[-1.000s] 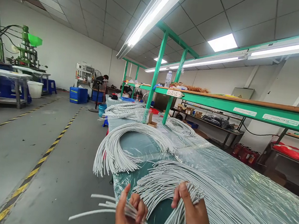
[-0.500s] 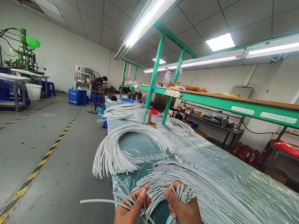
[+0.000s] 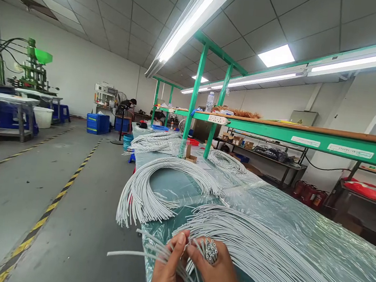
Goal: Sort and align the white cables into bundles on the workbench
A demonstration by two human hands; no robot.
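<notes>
My left hand (image 3: 173, 257) is closed around a few white tubes, whose loose ends (image 3: 127, 253) stick out to the left past the table edge. In my right hand (image 3: 211, 267) is a thicker bundle of the same white tubes (image 3: 210, 251), its hollow cut ends facing up. The thumbs and fingertips of both hands nearly meet between the two groups; whether they touch is unclear. Directly behind and to the right, a long spread of white tubes (image 3: 264, 241) lies on the table. Farther off rests a curved bundle of white tubes (image 3: 149, 195).
Plastic film covers the green table (image 3: 269, 197). More tube coils (image 3: 227, 161) lie farther back, near a small cardboard box (image 3: 190, 154). Green posts (image 3: 195, 93) hold up a shelf (image 3: 308, 137) along the right. A person (image 3: 124, 108) bends over at the far end.
My right hand has moved left with its bundle, up to my left hand. The bundle's cut ends now face me more. My left hand has shifted slightly right.
</notes>
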